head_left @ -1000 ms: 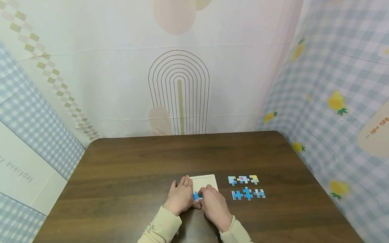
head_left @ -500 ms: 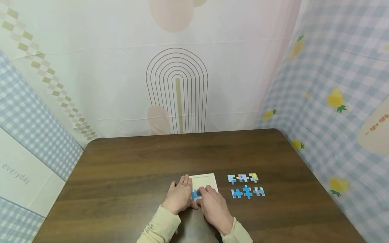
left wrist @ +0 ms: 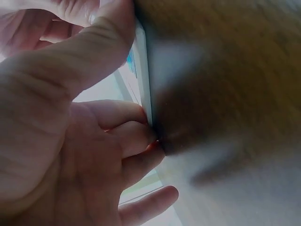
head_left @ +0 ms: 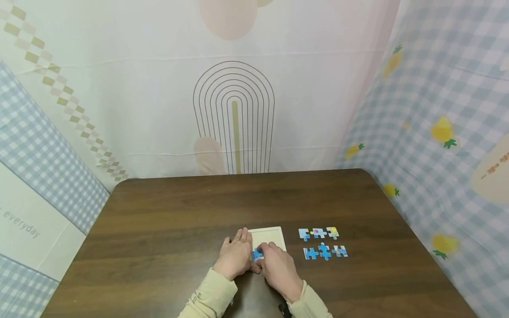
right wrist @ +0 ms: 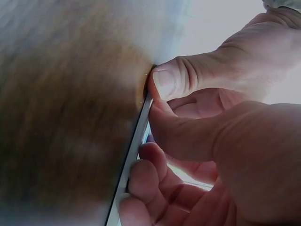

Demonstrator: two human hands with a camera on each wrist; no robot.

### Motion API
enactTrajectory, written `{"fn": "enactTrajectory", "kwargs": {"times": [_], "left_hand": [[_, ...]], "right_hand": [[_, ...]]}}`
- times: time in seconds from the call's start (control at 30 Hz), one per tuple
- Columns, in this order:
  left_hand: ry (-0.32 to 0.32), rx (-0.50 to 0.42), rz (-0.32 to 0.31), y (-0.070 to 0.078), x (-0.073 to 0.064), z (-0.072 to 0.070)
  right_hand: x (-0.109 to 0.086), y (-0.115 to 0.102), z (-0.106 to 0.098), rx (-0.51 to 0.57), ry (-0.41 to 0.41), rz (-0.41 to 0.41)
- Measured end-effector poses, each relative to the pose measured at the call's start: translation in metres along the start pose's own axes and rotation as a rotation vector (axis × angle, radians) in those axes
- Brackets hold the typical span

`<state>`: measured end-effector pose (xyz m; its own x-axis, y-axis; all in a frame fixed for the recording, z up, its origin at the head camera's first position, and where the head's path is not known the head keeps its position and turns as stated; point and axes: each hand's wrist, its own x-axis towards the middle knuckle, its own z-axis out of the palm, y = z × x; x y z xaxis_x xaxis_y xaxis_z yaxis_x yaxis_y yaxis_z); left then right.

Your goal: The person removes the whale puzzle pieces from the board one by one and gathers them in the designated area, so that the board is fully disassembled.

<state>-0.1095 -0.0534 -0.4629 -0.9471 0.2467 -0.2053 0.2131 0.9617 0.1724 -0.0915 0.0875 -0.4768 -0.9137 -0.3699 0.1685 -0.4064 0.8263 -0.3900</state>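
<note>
A pale puzzle tray (head_left: pixel 267 236) lies flat on the table, blue puzzle piece (head_left: pixel 257 254) in its near left part. Along the tray's left side rests my left hand (head_left: pixel 234 255), its fingers straight in the head view and the thumb by the near corner. In the left wrist view those fingertips touch the tray's edge (left wrist: pixel 142 63). My right hand (head_left: pixel 280 268) pinches at the blue piece with bent thumb and forefinger, covering part of it. The right wrist view has the right hand (right wrist: pixel 202 136) curled low over the tray's rim (right wrist: pixel 123 181).
Right of the tray lie two rows of loose puzzle pieces: an upper row (head_left: pixel 319 233) and a lower row (head_left: pixel 324 251). Brown wooden table (head_left: pixel 179 212) surrounds them. Patterned cloth (head_left: pixel 159 110) hangs behind the far edge and at both sides.
My right thumb and fingers have shifted slightly left at the blue piece, which sits a little lower in the tray's near left part. My left hand stays in place.
</note>
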Motion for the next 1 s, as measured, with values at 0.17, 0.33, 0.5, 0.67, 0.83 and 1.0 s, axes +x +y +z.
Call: {"fn": "enactTrajectory", "kwargs": {"times": [0.17, 0.33, 0.5, 0.67, 0.83, 1.0], "left_hand": [[0.008, 0.003, 0.001, -0.0003, 0.0000, -0.0007], [0.013, 0.007, 0.007, 0.0000, -0.0005, 0.0005], [0.008, 0.022, 0.009, 0.0003, -0.0014, -0.0010], [0.008, 0.036, 0.014, 0.0012, -0.0028, -0.0025], [0.014, 0.035, 0.016, 0.0012, -0.0030, -0.0022], [0.028, 0.030, 0.023, 0.0009, -0.0031, -0.0016]], "right_hand": [[0.0010, 0.0005, 0.0018, 0.017, -0.003, 0.003], [0.0016, -0.0010, 0.0026, 0.015, -0.003, 0.015], [0.0021, -0.0056, 0.0027, 0.012, -0.004, 0.019], [0.0039, -0.0069, 0.0030, 0.011, -0.001, 0.003], [0.0053, -0.0051, 0.0024, 0.021, -0.014, -0.022], [0.0073, -0.0034, 0.0008, 0.031, -0.046, -0.021]]}}
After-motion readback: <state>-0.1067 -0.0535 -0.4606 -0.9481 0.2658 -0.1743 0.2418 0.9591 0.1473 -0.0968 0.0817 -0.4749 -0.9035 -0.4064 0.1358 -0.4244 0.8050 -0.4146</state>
